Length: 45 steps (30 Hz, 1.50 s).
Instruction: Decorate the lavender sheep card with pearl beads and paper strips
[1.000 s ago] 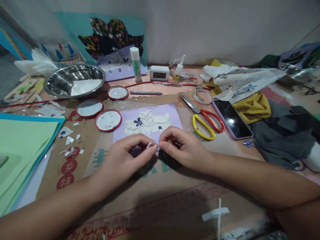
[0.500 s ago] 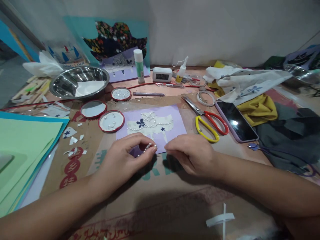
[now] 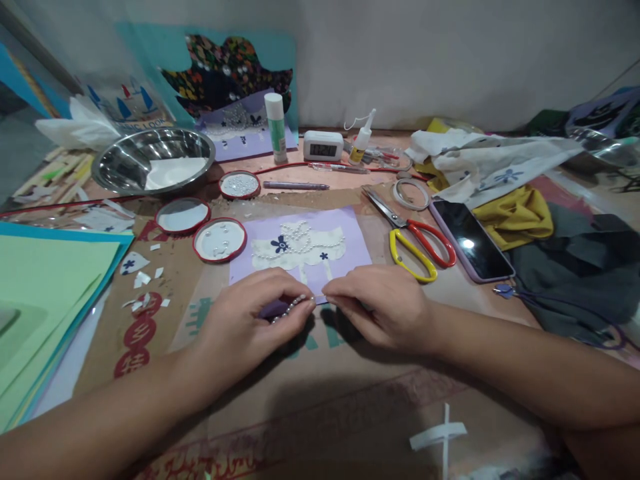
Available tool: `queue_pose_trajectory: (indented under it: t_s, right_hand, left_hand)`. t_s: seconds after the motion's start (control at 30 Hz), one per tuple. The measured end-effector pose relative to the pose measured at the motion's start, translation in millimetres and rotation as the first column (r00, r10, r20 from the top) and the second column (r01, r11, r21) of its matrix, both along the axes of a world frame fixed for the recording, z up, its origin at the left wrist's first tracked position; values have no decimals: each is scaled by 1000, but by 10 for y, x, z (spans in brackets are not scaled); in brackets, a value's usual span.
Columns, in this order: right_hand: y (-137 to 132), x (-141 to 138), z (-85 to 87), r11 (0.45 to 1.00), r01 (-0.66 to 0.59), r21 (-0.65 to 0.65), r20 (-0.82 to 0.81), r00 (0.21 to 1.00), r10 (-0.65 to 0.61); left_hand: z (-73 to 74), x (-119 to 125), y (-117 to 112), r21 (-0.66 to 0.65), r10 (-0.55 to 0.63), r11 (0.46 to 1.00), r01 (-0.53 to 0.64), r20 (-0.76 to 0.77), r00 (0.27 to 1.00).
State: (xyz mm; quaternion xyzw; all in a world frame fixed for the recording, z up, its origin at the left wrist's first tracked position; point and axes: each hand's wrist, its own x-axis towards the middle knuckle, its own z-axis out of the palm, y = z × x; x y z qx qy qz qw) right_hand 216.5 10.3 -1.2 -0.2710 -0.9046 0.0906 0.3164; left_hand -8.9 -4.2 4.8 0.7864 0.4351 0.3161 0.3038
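My left hand [image 3: 265, 310] is closed in a pinch on a string of small silvery beads [image 3: 290, 309], which runs from the fingertips into the palm. Close beside it, my right hand [image 3: 383, 307] is also pinched shut; whatever its fingertips hold is too small to make out. A narrow gap separates the two sets of fingertips. Both hands are over the near edge of a purple sheet [image 3: 357, 233]. Glued on that sheet is a white cut-out [image 3: 327, 243] with dark blue flowers and curving lines of beads.
Left of the sheet are red-rimmed lids, one with loose beads [image 3: 220, 240], another full of beads [image 3: 240, 185]. Scissors [image 3: 400, 223] and a phone [image 3: 473, 240] lie right. Behind stand a steel bowl [image 3: 103, 170], glue stick [image 3: 276, 127], clock [image 3: 323, 145] and glue bottle [image 3: 361, 140].
The right fingertips have moved slightly left, nearer the left ones. My left hand keeps its pinch on the bead string. The view has shifted a little.
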Motion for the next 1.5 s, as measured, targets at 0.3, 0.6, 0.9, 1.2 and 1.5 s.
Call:
queue_pose_trajectory:
  t_s: [0.3,0.6,0.9,1.2,1.5]
  right_hand:
    - [-12,-8,-7,992,2,-129,-55,998,-9]
    - [-21,-38,72,977,26,-212,-134,989,-55]
    - [-11,-45,38,993,1,-121,-95,995,-12]
    - [-12,-42,26,992,-10,-126,-109,994,-3]
    - [-17,-52,23,995,-23,-96,-122,992,11]
  left_hand:
    - [16,6,21,-2,-11,1000,11,3,1000]
    - [20,13,14,-19,10,1000,-9,17,1000]
    - [34,28,17,-45,11,999,-11,17,1000]
    - [44,16,10,-33,-3,999,4,19,1000]
    - [22,29,15,-31,5,999,-5,27,1000]
